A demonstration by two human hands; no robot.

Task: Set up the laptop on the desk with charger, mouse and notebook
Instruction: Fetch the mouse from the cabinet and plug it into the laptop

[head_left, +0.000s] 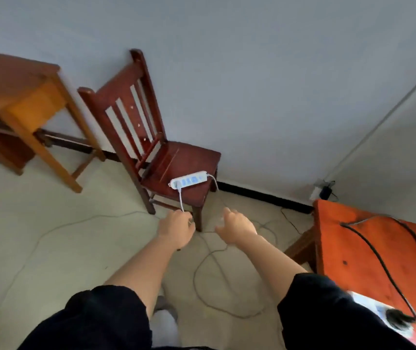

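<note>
A white power strip (188, 180) lies on the seat of a dark red wooden chair (176, 165). A white cable (181, 200) runs down from a plug at the strip's left end into my left hand (176, 229), which grips it just below the seat's front edge. My right hand (236, 227) hovers beside it with loosely curled fingers and holds nothing. An orange desk (368, 248) stands at the right. A black charger cable (388, 271) snakes across the desk to a blurred white thing at its near edge.
A second wooden desk (22, 97) stands at the far left against the wall. Thin grey cables (214, 281) loop over the pale floor between my arms. A wall socket with a black plug (324, 192) sits in the corner behind the orange desk.
</note>
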